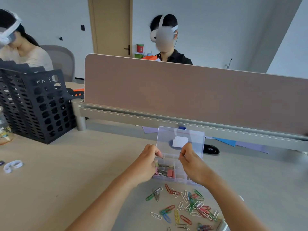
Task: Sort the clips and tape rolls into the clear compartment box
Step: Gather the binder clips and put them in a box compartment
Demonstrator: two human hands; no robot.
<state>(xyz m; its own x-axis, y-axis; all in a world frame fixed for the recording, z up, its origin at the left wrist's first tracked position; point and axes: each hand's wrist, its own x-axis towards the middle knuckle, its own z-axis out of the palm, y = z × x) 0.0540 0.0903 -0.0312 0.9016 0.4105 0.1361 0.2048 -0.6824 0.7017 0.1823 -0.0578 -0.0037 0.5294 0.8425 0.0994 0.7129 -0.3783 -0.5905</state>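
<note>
The clear compartment box (180, 178) stands on the desk with its lid (191, 135) tipped up and open. Pink binder clips (170, 173) lie in its front left compartment. My left hand (146, 161) hovers over the box's left side, pinching a metal clip (161, 156) by its wire. My right hand (191, 161) is over the right side, fingers closed on a small metal clip (182, 153). Several coloured paper clips (188, 204) lie scattered on the desk in front of the box. A white tape roll (13, 165) lies far left.
A black mesh file holder (38, 104) stands at the back left. A pink desk divider (183, 90) runs behind the box, with a black object (211, 149) and coloured paper (226, 141) at its foot. Two people sit beyond.
</note>
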